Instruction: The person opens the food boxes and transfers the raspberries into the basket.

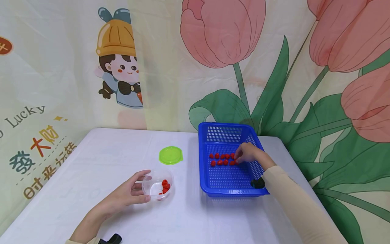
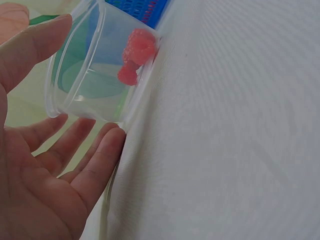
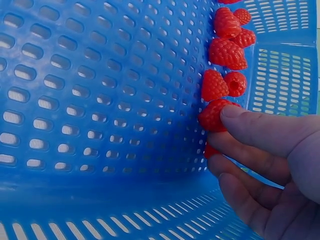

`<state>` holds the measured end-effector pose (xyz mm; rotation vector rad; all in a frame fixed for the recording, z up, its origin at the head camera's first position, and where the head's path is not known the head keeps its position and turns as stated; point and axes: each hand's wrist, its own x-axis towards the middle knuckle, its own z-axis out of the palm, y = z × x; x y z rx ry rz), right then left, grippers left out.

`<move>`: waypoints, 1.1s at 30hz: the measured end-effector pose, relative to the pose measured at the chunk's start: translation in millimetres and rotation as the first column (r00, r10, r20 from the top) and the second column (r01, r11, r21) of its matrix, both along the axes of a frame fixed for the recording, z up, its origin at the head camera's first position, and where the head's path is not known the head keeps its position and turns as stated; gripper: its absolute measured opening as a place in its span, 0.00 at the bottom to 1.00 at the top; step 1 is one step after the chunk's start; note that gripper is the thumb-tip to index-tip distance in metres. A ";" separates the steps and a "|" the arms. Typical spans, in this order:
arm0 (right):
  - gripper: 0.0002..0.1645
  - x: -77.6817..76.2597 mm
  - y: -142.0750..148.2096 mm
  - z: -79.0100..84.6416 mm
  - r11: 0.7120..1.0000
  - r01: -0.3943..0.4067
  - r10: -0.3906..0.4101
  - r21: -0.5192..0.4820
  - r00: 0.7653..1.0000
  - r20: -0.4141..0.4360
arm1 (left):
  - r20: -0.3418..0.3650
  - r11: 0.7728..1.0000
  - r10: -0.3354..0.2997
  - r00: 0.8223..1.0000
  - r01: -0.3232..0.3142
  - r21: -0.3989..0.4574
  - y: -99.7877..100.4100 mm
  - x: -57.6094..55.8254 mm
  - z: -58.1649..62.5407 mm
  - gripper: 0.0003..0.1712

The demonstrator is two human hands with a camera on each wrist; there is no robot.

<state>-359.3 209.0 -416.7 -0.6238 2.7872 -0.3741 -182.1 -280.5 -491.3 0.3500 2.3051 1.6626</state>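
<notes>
My left hand (image 1: 129, 191) grips a round clear plastic tub (image 1: 149, 187) on the table, thumb on one side and fingers on the other. A few red raspberries (image 2: 140, 46) lie in the tub, gathered against one side of it. Inside the blue basket (image 1: 210, 184), my right hand (image 1: 246, 153) pinches a raspberry (image 3: 212, 117) between thumb and fingers at the end of two rows. Several other raspberries (image 3: 227, 52) make up these rows on the basket floor. Part of another raspberry shows behind the right fingers.
A bright green round lid (image 1: 171, 155) lies flat behind the tub, left of the basket. The white-covered table (image 1: 73, 189) ends at a printed cloth backdrop (image 1: 164, 67). High perforated walls surround the basket floor.
</notes>
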 end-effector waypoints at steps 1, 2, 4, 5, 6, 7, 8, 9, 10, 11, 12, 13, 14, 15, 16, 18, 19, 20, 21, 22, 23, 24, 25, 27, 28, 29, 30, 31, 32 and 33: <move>0.07 0.4 -0.1 0.0 1.000 0.002 -0.002 0.003 1.000 0.001 | 0.003 1.000 0.003 1.000 -0.003 -0.003 0.2 0.0 -0.4 0.53; 0.07 0.9 -0.3 0.1 1.000 0.005 -0.005 0.006 1.000 0.003 | 0.006 1.000 0.006 1.000 -0.006 -0.006 0.4 0.1 -0.8 0.53; 0.06 1.6 -0.8 0.0 1.000 0.006 -0.006 0.011 1.000 0.003 | 0.005 1.000 0.009 1.000 -0.009 -0.014 0.7 0.1 -1.9 0.53; 0.06 2.0 -1.0 0.0 1.000 0.006 -0.006 0.013 1.000 0.004 | 0.008 1.000 0.012 1.000 -0.012 -0.018 0.9 0.0 -2.4 0.53; 0.05 2.2 -1.0 -0.3 1.000 0.007 -0.007 0.017 1.000 0.002 | 0.007 1.000 0.012 1.000 -0.012 -0.019 1.0 -0.1 -2.6 0.53; 0.05 2.5 -1.1 -0.5 1.000 0.013 -0.013 0.018 1.000 0.005 | 0.007 1.000 0.012 1.000 -0.012 -0.018 1.1 -0.1 -2.6 0.53; 0.05 2.6 -1.2 -0.7 1.000 0.014 -0.014 0.018 1.000 0.005 | 0.008 1.000 0.012 1.000 -0.012 -0.018 1.2 -0.2 -2.5 0.53; 0.05 2.8 -1.2 -0.8 1.000 0.014 -0.014 0.019 1.000 0.004 | 0.007 1.000 0.011 1.000 -0.011 -0.017 1.2 -0.3 -2.5 0.53; 0.05 3.1 -1.0 -0.7 1.000 0.017 -0.017 0.019 1.000 0.005 | 0.007 1.000 0.011 1.000 -0.010 -0.017 1.3 -0.4 -2.5 0.53; 0.05 3.4 -0.9 -0.4 1.000 0.020 -0.020 0.018 1.000 0.007 | 0.007 1.000 0.010 1.000 -0.010 -0.016 1.3 -0.4 -2.3 0.53; 0.05 3.7 -1.0 0.0 1.000 0.022 -0.022 0.017 1.000 0.007 | 0.007 1.000 0.010 1.000 -0.009 -0.017 1.4 -0.3 -2.1 0.53; 0.05 4.1 -0.9 0.4 1.000 0.022 -0.022 0.016 1.000 0.008 | 0.007 1.000 0.008 1.000 -0.008 -0.017 1.4 -0.4 -2.0 0.53; 0.05 4.3 -0.9 0.8 1.000 0.023 -0.023 0.016 1.000 0.010 | 0.005 1.000 0.008 1.000 -0.008 -0.019 1.4 -0.4 -1.9 0.53; 0.05 4.3 -0.8 1.2 1.000 0.027 -0.027 0.016 1.000 0.014 | 0.003 1.000 0.007 1.000 -0.007 -0.021 1.4 -0.6 -1.9 0.53; 0.05 4.5 -0.8 1.6 0.999 0.030 -0.031 0.017 0.999 0.016 | 0.002 1.000 0.007 1.000 -0.007 -0.022 1.4 -0.7 -1.8 0.53; 0.05 4.4 -0.6 2.3 0.999 0.030 -0.031 0.022 0.999 0.017 | 0.000 1.000 0.005 1.000 -0.005 -0.026 1.3 -1.0 -1.8 0.53; 0.06 4.4 -0.4 2.7 0.999 0.027 -0.028 0.025 0.999 0.016 | -0.002 1.000 0.004 1.000 -0.004 -0.028 1.3 -1.1 -1.8 0.53; 0.06 4.2 -0.3 3.2 0.999 0.024 -0.024 0.031 1.000 0.013 | -0.003 1.000 0.005 1.000 -0.005 -0.030 1.4 -1.1 -1.7 0.53; 0.06 4.3 -0.1 4.0 0.999 0.019 -0.019 0.036 1.000 0.010 | -0.003 1.000 0.006 1.000 -0.006 -0.031 1.4 -1.1 -1.7 0.53; 0.06 4.5 0.0 5.0 0.999 0.013 -0.013 0.040 1.000 0.007 | -0.004 0.999 0.006 1.000 -0.006 -0.032 1.3 -1.0 -1.7 0.53; 0.06 4.6 0.2 6.1 0.999 0.007 -0.007 0.041 1.000 0.005 | -0.002 0.999 0.007 1.000 -0.007 -0.033 1.3 -0.9 -1.6 0.53; 0.06 5.0 0.2 7.5 0.999 0.000 0.000 0.043 1.000 0.003 | -0.002 0.999 0.008 1.000 -0.008 -0.033 1.2 -0.8 -1.7 0.53; 0.06 5.3 0.6 9.3 0.999 -0.008 0.008 0.044 1.000 0.000 | -0.002 0.999 0.009 1.000 -0.009 -0.033 1.3 -0.6 -1.5 0.53; 0.06 5.5 1.0 12.6 0.999 -0.022 0.022 0.047 1.000 -0.007 | 0.001 0.999 0.010 1.000 -0.010 -0.031 1.3 -0.2 -1.3 0.53; 0.06 5.5 1.2 14.3 0.998 -0.033 0.033 0.048 0.999 -0.013 | 0.002 0.999 0.011 1.000 -0.010 -0.031 1.3 0.0 -1.1 0.53; 0.07 5.5 1.5 16.1 0.997 -0.048 0.049 0.053 0.998 -0.025 | 0.002 0.999 0.011 1.000 -0.011 -0.031 1.3 0.1 -0.8 0.53; 0.07 5.4 1.8 18.2 0.996 -0.064 0.066 0.056 0.997 -0.036 | 0.003 0.999 0.012 1.000 -0.012 -0.032 1.3 0.2 -0.4 0.53; 0.07 5.3 2.0 20.0 0.995 -0.077 0.079 0.059 0.996 -0.047 | 0.005 0.999 0.012 1.000 -0.012 -0.031 1.2 0.2 0.0 0.53; 0.08 5.2 1.8 21.8 0.995 -0.083 0.087 0.058 0.995 -0.057 | 0.008 0.999 0.013 1.000 -0.013 -0.030 1.0 0.2 0.4 0.54; 0.08 5.6 1.6 23.9 0.994 -0.091 0.094 0.055 0.993 -0.066 | 0.004 0.999 0.010 1.000 -0.010 -0.030 0.8 0.1 0.9 0.54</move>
